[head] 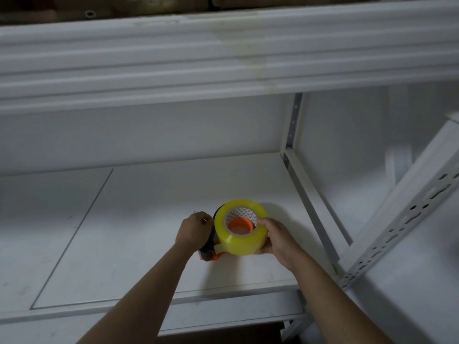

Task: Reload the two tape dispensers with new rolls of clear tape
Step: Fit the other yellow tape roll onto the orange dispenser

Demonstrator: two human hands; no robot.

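Tape roll [240, 228]: yellowish-clear, seated over the orange hub [240, 226], core axis facing me, above the white shelf [149, 219].
Dispenser [210, 249]: left of roll.
Right hand [278, 240]: my grip cups the roll; nearer.
Left hand [192, 232]: grip closed on dispenser.

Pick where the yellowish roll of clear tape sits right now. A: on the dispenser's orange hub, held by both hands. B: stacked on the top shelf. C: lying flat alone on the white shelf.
A: the yellowish roll of clear tape rings the orange hub, with the left hand and right hand on the assembly.
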